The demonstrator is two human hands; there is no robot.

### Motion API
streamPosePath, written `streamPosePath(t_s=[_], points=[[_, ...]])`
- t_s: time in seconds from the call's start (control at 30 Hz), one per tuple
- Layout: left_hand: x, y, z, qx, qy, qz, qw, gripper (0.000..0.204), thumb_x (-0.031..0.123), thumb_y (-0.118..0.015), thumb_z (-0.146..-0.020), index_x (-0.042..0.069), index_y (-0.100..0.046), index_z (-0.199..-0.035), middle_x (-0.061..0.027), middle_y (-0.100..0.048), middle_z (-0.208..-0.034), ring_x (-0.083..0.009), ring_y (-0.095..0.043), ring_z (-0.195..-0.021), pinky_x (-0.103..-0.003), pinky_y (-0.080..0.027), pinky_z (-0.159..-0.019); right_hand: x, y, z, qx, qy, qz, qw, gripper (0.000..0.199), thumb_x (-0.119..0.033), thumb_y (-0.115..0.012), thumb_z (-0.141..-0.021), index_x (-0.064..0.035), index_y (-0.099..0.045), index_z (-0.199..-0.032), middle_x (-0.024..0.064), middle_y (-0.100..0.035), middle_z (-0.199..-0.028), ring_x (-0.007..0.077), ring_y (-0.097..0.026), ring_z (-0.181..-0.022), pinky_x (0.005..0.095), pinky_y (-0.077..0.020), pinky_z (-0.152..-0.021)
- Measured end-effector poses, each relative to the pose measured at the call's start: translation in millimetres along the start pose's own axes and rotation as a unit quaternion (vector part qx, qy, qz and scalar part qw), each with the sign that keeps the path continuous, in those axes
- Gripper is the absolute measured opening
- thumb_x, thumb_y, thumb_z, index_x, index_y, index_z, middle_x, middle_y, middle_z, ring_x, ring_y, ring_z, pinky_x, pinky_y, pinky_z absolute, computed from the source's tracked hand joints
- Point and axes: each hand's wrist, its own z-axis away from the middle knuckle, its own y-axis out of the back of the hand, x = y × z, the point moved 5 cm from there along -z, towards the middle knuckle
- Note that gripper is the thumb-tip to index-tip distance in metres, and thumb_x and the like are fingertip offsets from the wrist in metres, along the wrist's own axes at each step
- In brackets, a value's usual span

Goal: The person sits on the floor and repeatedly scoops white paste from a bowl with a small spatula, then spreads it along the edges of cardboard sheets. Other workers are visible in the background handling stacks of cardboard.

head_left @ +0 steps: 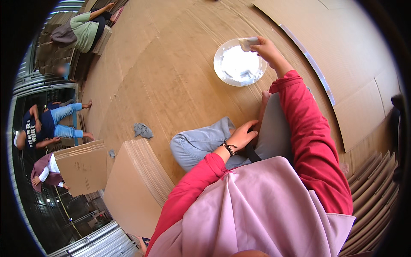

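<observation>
My right hand [266, 51] is closed on a short, flat applicator [248, 43], pale with a grey end; its exact kind does not show clearly. It is held over the far right rim of a round, pale bowl [218, 73]. Thick white paste [240, 64] lies in the bowl and is smeared up its side. My left hand [242, 136], with dark beaded bracelets at the wrist, rests on my crossed legs near my ankle. Its fingers are stretched out and hold nothing visible.
A large cardboard sheet [364, 47] with a shiny pale strip [310, 62] along its edge lies right of the bowl. Stacked cardboard [132, 184] stands left of me, more sheets [374, 197] at right. A grey rag [143, 130] lies nearby. Several people sit at far left.
</observation>
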Motion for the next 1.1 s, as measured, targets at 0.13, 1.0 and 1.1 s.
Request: streamPosePath(t_s=[0.13,1.0,1.1], points=[[-29,-9,12,-0.105,0.123,0.208,0.965,0.024,0.017,-0.048,-0.089,0.003,-0.053,-0.107,-0.0097,-0.062,-0.087,-0.0133,-0.060,-0.069,-0.027,-0.050,-0.065,10,7,-7,0.008,0.019,0.020,1.000,0.025,-0.004,-0.057,-0.078,-0.0005,-0.061,-0.103,0.0075,-0.065,-0.090,0.0139,-0.059,-0.078,0.0265,-0.0463,-0.070],[-75,-28,16,-0.149,-0.087,-0.241,0.955,0.015,0.015,-0.051,-0.079,0.002,-0.059,-0.077,-0.0153,-0.058,-0.072,-0.0266,-0.059,-0.066,-0.036,-0.048,-0.061,37,2,-20,-0.070,0.002,0.062,0.996,0.027,-0.005,-0.051,-0.080,-0.0091,-0.057,-0.107,-0.0001,-0.061,-0.084,0.0085,-0.056,-0.068,0.0217,-0.0386,-0.052],[-73,-31,11,-0.145,-0.084,-0.236,0.957,0.015,0.015,-0.051,-0.079,0.002,-0.059,-0.077,-0.0153,-0.059,-0.072,-0.0265,-0.059,-0.066,-0.036,-0.048,-0.061,40,3,-23,-0.069,0.004,0.070,0.995,0.028,-0.004,-0.050,-0.081,-0.0088,-0.057,-0.107,0.0000,-0.062,-0.084,0.0083,-0.056,-0.067,0.0216,-0.0384,-0.051]])
